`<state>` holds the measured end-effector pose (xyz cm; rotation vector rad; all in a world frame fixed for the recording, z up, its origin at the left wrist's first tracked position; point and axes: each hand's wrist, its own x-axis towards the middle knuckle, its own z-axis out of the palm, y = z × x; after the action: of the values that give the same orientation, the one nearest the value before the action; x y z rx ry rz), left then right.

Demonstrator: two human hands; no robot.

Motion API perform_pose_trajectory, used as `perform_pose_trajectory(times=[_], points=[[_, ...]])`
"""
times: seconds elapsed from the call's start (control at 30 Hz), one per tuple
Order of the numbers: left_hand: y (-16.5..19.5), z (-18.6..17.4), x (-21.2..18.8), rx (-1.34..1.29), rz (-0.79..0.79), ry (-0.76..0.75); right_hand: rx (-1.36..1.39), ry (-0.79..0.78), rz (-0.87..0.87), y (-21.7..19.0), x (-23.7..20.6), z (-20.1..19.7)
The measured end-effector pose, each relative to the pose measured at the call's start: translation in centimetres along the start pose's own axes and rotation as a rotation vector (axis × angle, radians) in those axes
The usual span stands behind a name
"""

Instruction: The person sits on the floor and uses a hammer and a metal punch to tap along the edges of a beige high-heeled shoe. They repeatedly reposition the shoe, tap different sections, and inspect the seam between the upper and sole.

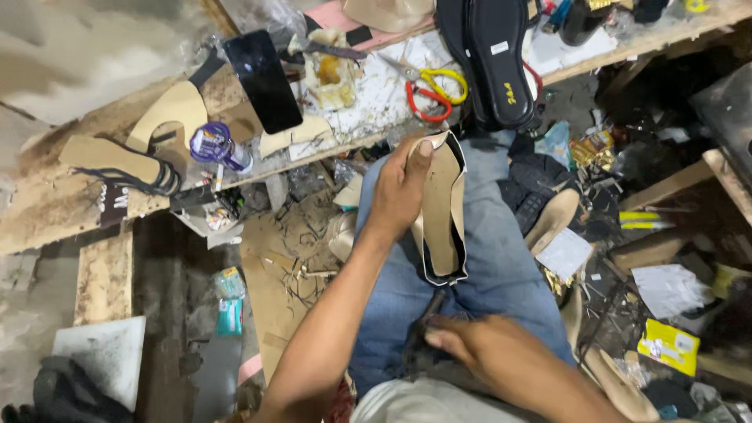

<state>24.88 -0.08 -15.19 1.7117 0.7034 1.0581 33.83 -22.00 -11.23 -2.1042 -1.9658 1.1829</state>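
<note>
My left hand (401,188) grips a tan shoe insole with a black edge (442,211), holding it upright over my knee in blue jeans (493,266). The thumb presses on the insole's top end. My right hand (474,345) is low by my lap, fingers closed around a dark tool handle (427,313) that points up toward the insole's lower end; the tool's tip is hard to make out.
A wooden bench (47,211) holds a black sole (493,55), scissors with yellow and red handles (427,86), a glue-stained pot (329,74), a black phone (262,78), a purple-capped bottle (215,145) and tan insoles (168,113). Scraps and paper litter the floor (658,290).
</note>
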Motion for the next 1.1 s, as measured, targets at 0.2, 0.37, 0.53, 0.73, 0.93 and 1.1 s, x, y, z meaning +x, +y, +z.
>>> perform_pose_trajectory(times=[0.2,0.37,0.53,0.73,0.93,1.1], points=[[-1.2,-0.9,0.4,-0.098,-0.171,-0.120,-0.259,-0.017,-0.191,0.4,3.8,1.7],[-2.5,-1.0,0.1,-0.181,-0.179,-0.141,-0.107,-0.044,-0.316,2.9,4.7,2.6],[-3.0,0.9,0.5,0.040,-0.174,-0.043,-0.327,0.171,-0.481,3.6,3.4,3.5],[-2.6,0.8,-0.3,-0.355,-0.182,-0.230,-0.130,0.178,-0.229,3.3,2.5,3.9],[-2.5,0.8,-0.4,-0.656,-0.383,-0.230,0.098,0.182,-0.134,3.5,2.3,4.4],[-2.2,1.4,0.5,-0.602,-0.329,-0.138,0.259,0.461,-0.176,5.0,2.3,3.7]])
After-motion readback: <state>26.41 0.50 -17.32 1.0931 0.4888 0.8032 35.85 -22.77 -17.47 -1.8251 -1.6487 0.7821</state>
